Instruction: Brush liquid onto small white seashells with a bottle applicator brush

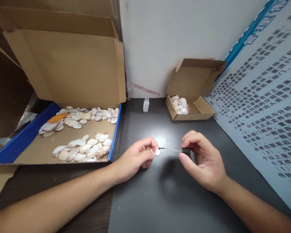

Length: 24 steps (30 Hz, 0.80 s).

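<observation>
While the left hand (138, 154) pinches a small white shell-like piece (157, 152) mid-frame, the right hand (206, 161) grips a black-handled applicator (186, 151), tip close by; light contact, steady wrists seem best.

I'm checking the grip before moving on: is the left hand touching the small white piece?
Touching. The head view shows the left hand pinching the small white piece, with no gap between them.
</observation>
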Tool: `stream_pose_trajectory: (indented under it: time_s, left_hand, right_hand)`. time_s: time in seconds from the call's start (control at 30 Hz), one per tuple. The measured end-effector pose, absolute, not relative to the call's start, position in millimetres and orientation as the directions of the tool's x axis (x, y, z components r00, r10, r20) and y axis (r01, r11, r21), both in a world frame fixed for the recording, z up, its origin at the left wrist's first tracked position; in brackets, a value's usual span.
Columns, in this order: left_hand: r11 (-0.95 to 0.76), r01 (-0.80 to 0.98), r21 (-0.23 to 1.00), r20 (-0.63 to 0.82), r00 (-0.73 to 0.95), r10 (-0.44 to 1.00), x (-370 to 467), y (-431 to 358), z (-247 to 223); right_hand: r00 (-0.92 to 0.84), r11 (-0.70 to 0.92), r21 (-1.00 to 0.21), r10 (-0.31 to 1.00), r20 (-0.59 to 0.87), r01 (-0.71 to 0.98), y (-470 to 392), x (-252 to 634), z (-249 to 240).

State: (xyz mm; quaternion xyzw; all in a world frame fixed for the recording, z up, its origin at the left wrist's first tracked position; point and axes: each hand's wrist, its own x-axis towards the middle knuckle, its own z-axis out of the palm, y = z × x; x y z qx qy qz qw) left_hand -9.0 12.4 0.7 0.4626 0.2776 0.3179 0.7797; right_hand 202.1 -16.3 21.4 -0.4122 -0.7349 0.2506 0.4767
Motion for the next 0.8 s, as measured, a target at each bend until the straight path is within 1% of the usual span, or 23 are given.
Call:
stream_pose_trajectory:
  time_s: [0.07,0.2,0.37,0.57,0.7,0.8]
  left_hand:
    - [0.367,-0.240,0.899,-0.136,0.643,0.753,-8.9,12.4,0.4]
    - [0.372,-0.243,0.896,-0.138,0.643,0.753,-8.7,11.7,0.5]
    - [0.378,-0.245,0.893,-0.144,0.641,0.754,-8.1,11.7,1.8]
    - [0.375,-0.245,0.894,-0.139,0.643,0.753,-7.8,12.2,1.1]
    - [0.371,-0.250,0.894,-0.138,0.634,0.761,-7.1,12.1,-0.1]
    - [0.364,-0.249,0.897,-0.131,0.638,0.759,-7.1,12.4,-1.0]
  right_hand:
    - [-0.206,0.539,-0.769,0.842,0.498,0.344,-16.4,202.4,21.5]
    - [-0.262,0.566,-0.762,0.824,0.503,0.315,-16.8,201.7,21.0]
    - [-0.201,0.525,-0.765,0.851,0.486,0.373,-15.6,202.2,20.1]
    - [-0.258,0.565,-0.762,0.824,0.504,0.317,-15.3,202.3,20.5]
    - [-0.205,0.533,-0.772,0.846,0.492,0.346,-15.3,202.4,19.7]
    - [-0.216,0.554,-0.775,0.832,0.511,0.304,-16.6,202.8,20.0]
